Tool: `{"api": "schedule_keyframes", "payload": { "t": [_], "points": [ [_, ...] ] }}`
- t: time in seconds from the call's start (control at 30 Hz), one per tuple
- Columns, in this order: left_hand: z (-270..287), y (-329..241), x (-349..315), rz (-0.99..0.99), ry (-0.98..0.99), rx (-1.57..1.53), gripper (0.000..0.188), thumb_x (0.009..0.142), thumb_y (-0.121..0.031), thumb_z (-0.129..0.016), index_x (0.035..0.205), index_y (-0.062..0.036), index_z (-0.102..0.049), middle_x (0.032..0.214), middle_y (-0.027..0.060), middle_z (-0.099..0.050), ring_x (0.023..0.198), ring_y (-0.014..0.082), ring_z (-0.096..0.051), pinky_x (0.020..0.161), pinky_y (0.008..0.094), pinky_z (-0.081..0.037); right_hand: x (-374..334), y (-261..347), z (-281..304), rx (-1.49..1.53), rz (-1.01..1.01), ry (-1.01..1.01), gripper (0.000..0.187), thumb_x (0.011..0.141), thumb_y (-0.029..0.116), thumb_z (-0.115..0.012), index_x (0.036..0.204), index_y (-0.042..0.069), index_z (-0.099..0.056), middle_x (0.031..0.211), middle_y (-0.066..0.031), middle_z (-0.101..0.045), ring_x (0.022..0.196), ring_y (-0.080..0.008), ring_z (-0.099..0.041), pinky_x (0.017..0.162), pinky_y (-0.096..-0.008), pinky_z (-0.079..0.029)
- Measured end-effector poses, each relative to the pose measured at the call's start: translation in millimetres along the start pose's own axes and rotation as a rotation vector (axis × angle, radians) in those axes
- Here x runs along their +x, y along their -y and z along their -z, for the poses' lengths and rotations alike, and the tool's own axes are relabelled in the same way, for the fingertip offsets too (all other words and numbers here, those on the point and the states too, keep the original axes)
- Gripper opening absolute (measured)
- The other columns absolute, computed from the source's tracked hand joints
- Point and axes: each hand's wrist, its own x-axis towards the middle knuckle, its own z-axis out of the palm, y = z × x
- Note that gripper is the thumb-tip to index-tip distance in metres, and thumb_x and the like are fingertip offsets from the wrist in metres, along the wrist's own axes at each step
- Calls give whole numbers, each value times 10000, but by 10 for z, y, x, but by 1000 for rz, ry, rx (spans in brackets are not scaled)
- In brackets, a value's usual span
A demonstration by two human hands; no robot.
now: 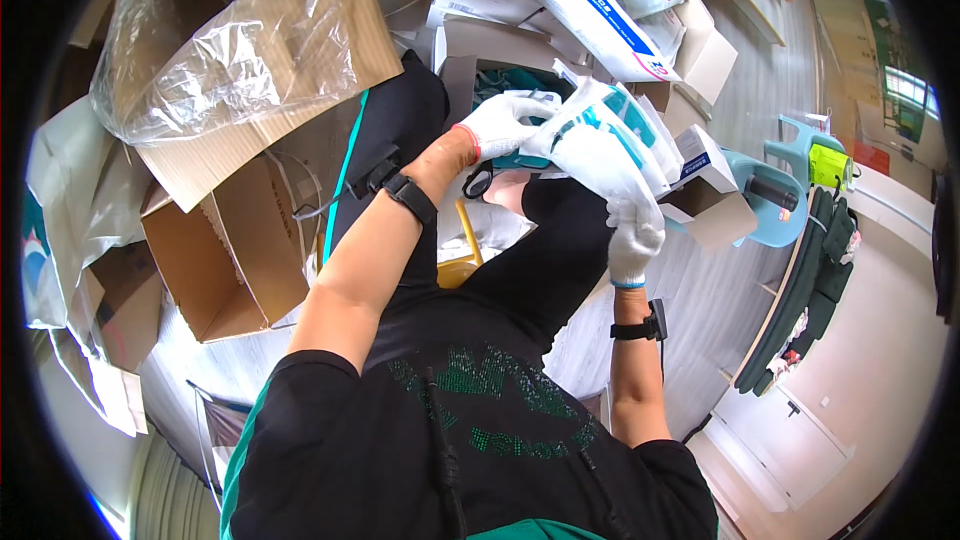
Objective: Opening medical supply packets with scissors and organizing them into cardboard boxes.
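Both my hands wear white knit gloves. My left hand (508, 125) is closed with fingertips pinched at the left edge of a sheaf of flat white-and-teal plastic packets (600, 145). My right hand (634, 240) grips the lower right end of the same sheaf, its fingers partly hidden behind the white film. The packets fan out and bend between the hands, above my lap. Just beyond my left hand, an open carton (490, 40) holds more teal packets. What the packets contain is hidden.
A white box with a blue stripe (610, 20) lies beyond the packets. Beside my right hand stands a small open white carton (705, 190), near a blue plastic stool (775, 205). At left are an empty brown cardboard box (225, 250) and cardboard under clear plastic film (260, 60).
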Motion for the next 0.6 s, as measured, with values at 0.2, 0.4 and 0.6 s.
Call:
{"api": "schedule_keyframes", "payload": {
  "t": [0.2, 0.4, 0.6],
  "points": [
    [13, -64, 78, 86, -73, -317, 361, 889, -264, -598, 1127, -2, -673, 1086, 126, -680, 978, 194, -616, 887, 317, -463, 5, 266, 136, -76, 4, 131, 191, 849, 12, -523, 942, -5, -689, 728, -137, -663, 661, -261, -662, 629, -332, -517],
    [51, 219, 166, 194, 117, -387, 335, 904, -207, -640, 1201, -53, -651, 1069, 64, -675, 940, 141, -614, 858, 287, -493, 0, 121, 165, -310, 436, 131, 201, 872, 11, -496, 992, 6, -658, 776, -146, -649, 686, -280, -652, 614, -342, -510],
    [39, 258, 148, 216, 260, -754, 250, 927, -277, -598, 1079, -81, -631, 1005, 46, -628, 876, 145, -599, 804, 302, -507, 93, 378, 170, -380, 594, 268, 133, 727, -25, -659, 824, 58, -620, 760, -117, -636, 710, -302, -642, 638, -378, -540]
  ]
}}
